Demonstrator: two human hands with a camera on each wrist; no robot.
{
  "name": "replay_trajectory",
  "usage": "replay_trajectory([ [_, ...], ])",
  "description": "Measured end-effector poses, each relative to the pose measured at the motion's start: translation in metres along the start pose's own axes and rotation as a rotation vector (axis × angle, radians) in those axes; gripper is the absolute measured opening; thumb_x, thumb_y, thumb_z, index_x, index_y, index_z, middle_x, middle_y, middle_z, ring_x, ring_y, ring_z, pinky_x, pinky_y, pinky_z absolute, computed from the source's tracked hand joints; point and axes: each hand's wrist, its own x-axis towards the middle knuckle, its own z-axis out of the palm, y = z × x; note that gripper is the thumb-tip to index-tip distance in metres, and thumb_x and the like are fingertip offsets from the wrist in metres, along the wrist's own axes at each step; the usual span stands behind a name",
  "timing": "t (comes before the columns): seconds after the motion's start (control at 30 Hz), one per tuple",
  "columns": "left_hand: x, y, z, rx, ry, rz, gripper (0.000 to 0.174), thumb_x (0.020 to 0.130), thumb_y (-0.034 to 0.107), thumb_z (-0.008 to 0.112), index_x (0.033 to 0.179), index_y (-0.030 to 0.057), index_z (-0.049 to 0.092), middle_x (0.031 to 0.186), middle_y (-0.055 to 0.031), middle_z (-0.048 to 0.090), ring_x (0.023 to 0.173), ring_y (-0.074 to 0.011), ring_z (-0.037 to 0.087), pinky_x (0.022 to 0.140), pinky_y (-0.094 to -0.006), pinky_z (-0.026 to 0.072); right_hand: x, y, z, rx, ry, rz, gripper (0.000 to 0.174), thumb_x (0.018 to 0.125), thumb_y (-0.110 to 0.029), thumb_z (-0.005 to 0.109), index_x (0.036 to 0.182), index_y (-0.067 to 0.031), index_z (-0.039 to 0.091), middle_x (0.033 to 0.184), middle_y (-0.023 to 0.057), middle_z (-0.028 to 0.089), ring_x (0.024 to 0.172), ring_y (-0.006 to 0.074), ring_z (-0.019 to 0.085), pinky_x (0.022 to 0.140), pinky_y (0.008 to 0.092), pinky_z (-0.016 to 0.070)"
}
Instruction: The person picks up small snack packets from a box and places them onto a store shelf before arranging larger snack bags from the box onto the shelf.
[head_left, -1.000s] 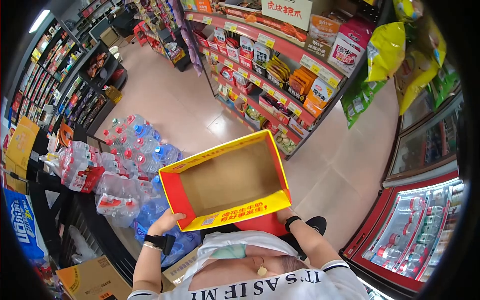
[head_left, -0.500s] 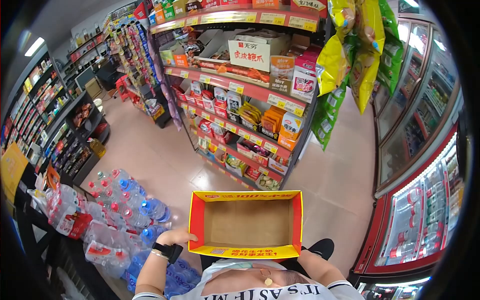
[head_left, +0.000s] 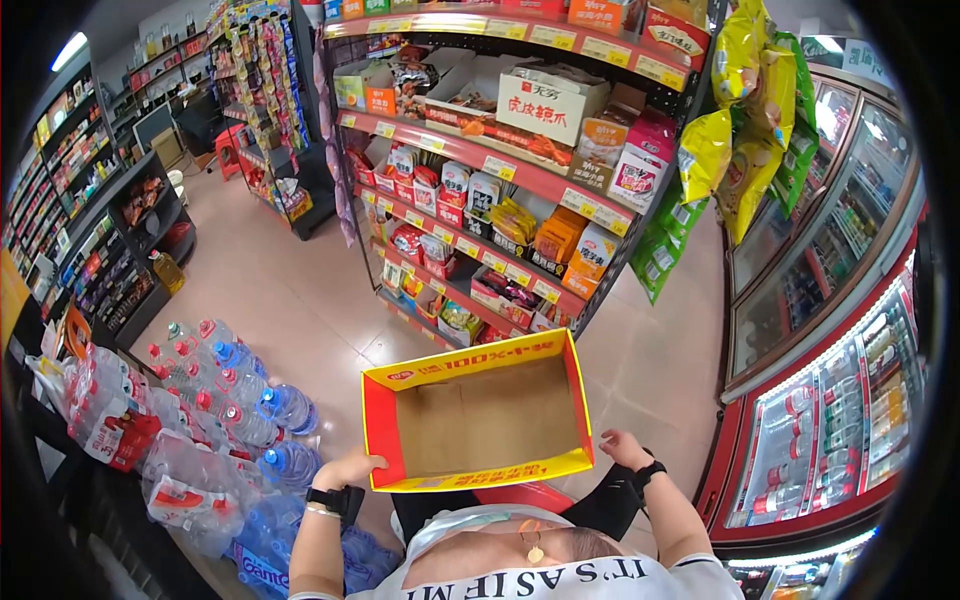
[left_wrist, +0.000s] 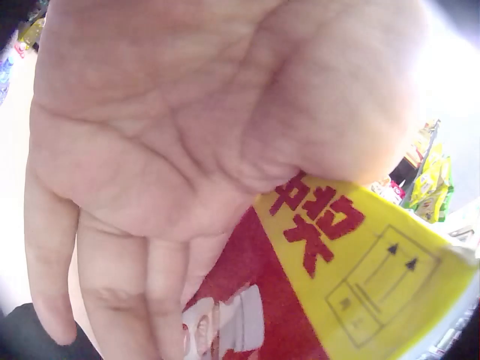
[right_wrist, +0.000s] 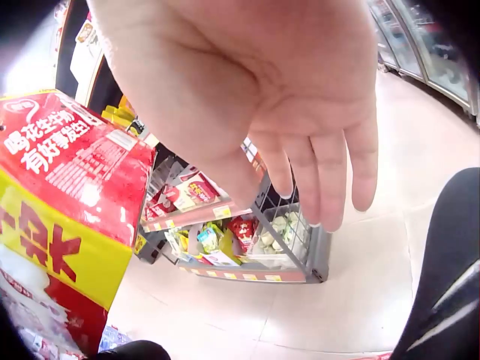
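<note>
A red and yellow cardboard box (head_left: 470,420) with an open top is held in front of the person's lap, its bare brown inside showing. My left hand (head_left: 352,468) grips its left end, the thumb over the rim. Up close in the left wrist view, the left hand's fingers (left_wrist: 112,300) lie along the box's outer side (left_wrist: 300,277). My right hand (head_left: 625,450) is off the box, a short way beyond its right end. In the right wrist view, that hand's fingers (right_wrist: 330,176) extend loosely with nothing in them, while the box (right_wrist: 67,195) stands to the left.
Ahead is a shelf rack (head_left: 500,200) of packaged snacks, with snack bags (head_left: 705,155) hanging at its right end. Several large water bottles (head_left: 240,390) stand on the floor at left. A lit drinks fridge (head_left: 820,430) is at right, and a red stool (head_left: 525,497) shows below the box.
The right hand has let go of the box and moved out to the right. The box, still in the left hand, has tilted in the head view.
</note>
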Motion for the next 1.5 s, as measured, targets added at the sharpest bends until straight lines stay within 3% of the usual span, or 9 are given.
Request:
replay_trajectory([
  [0.1,-0.018,0.001,0.0,-0.07,0.031,-0.047,0.037,0.075,0.012,0.057,0.109,-0.0032,0.055,0.102,-0.0106,0.063,0.092,-0.0191,0.057,0.083,-0.0298,0.0451,0.03,-0.007,0.024,-0.116,-0.163,-0.086,0.038,0.076,-0.03,0.066,0.104,-0.0037,0.062,0.092,0.0174,0.065,0.087,0.0304,0.062,0.078,0.0369,0.0486],
  [0.2,-0.034,-0.009,-0.006,-0.103,0.055,-0.054,0.035,0.076,0.009,0.056,0.109,-0.003,0.055,0.103,-0.0081,0.062,0.091,-0.0175,0.057,0.082,-0.0289,0.0449,0.103,0.065,0.13,-0.125,-0.322,-0.29,0.049,0.076,-0.042,0.065,0.106,-0.0033,0.062,0.094,0.0161,0.065,0.09,0.0281,0.061,0.081,0.0378,0.0474],
  [0.27,-0.05,-0.008,-0.005,-0.133,0.091,-0.06,0.035,0.076,0.009,0.055,0.109,-0.0031,0.055,0.103,-0.0091,0.062,0.093,-0.0189,0.057,0.082,-0.031,0.0446,0.072,-0.021,0.123,-0.143,-0.667,0.069,0.058,0.077,-0.049,0.061,0.109,-0.0006,0.06,0.098,0.0166,0.064,0.093,0.03,0.06,0.083,0.0383,0.046],
  [0.47,-0.071,0.005,0.007,-0.248,0.188,-0.075,0.037,0.076,0.008,0.055,0.111,-0.0032,0.053,0.106,-0.0071,0.06,0.095,-0.0172,0.055,0.084,-0.0304,0.0436,0.073,-0.055,0.194,-0.358,-0.972,-0.06,0.09,0.074,-0.074,0.044,0.122,0.002,0.05,0.124,0.0196,0.05,0.117,0.0301,0.045,0.098,0.0379,0.0338],
  [0.57,-0.057,0.015,-0.002,-0.236,0.133,-0.189,0.037,0.076,0.007,0.055,0.112,-0.0024,0.053,0.108,-0.0068,0.059,0.096,-0.0166,0.054,0.085,-0.0296,0.0426,0.077,-0.052,0.201,0.56,-0.883,-0.08,0.048,0.09,-0.028,0.053,0.132,-0.009,0.041,0.135,0.0094,0.042,0.122,0.0177,0.039,0.103,0.033,0.0305],
  [0.6,-0.05,0.017,-0.008,-0.231,0.13,-0.2,0.037,0.076,0.007,0.055,0.112,-0.0024,0.053,0.108,-0.0068,0.059,0.096,-0.0166,0.054,0.085,-0.0296,0.0426,0.075,-0.042,0.218,0.551,-0.776,-0.104,0.072,0.087,-0.058,0.043,0.131,-0.0003,0.041,0.131,0.0169,0.044,0.12,0.0238,0.041,0.101,0.0354,0.0298],
  [0.9,-0.001,0.061,-0.046,-0.145,0.066,-0.453,0.036,0.076,0.008,0.057,0.111,-0.0006,0.056,0.106,-0.0069,0.061,0.096,-0.0169,0.055,0.084,-0.0303,0.0433,0.142,-0.036,0.219,0.545,-0.763,-0.035,0.069,0.088,-0.054,0.043,0.131,-0.0012,0.04,0.129,0.0156,0.046,0.117,0.0232,0.044,0.099,0.035,0.0322],
  [1.2,0.002,0.066,-0.07,-0.025,0.151,-0.305,0.036,0.078,0.011,0.057,0.112,-0.0001,0.056,0.104,-0.0088,0.062,0.095,-0.0184,0.057,0.082,-0.0306,0.0446,0.269,-0.18,0.147,0.572,-0.645,-0.133,0.065,0.089,-0.05,0.044,0.132,-0.0022,0.039,0.127,0.0142,0.048,0.114,0.0225,0.046,0.097,0.0346,0.0349],
  [1.5,0.035,0.086,-0.067,0.141,0.066,-0.193,0.04,0.075,0.007,0.057,0.114,-0.0005,0.054,0.107,-0.009,0.061,0.098,-0.0188,0.056,0.085,-0.0315,0.0442,0.273,-0.055,0.136,0.63,-0.43,-0.157,0.061,0.09,-0.046,0.045,0.133,-0.0032,0.038,0.125,0.0128,0.05,0.11,0.0217,0.049,0.094,0.0342,0.0375],
])
